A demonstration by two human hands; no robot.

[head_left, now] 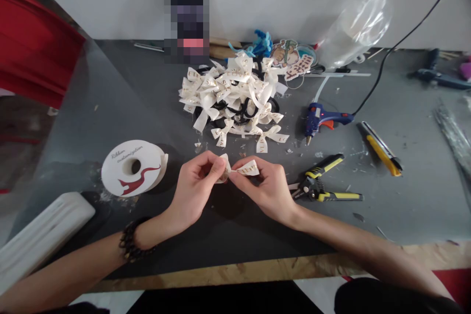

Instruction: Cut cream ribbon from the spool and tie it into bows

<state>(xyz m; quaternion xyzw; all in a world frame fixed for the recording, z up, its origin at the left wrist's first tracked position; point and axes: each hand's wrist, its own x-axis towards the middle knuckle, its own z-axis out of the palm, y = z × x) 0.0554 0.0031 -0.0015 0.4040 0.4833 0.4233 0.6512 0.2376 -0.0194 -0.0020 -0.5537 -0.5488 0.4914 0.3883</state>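
Observation:
Between my hands, above the dark work surface, is a small cream ribbon bow (248,169) with printed lettering. My left hand (196,184) pinches its left part between thumb and fingers. With thumb and forefinger, my right hand (263,186) grips the bow near its middle, and one loop sticks out to the right. Part of the ribbon is covered by my fingertips. Just beyond my hands lies a pile of similar cream bows (235,83) mixed with black hair ties (250,108). A white ribbon spool (116,167) stands to the left of my left hand.
On the right are a blue glue gun (316,118) with a black cord, yellow-and-black wire strippers (312,187) and a yellow utility knife (382,153). A clear plastic bag (362,24) leans at the back. A white elongated object (47,238) lies at the left.

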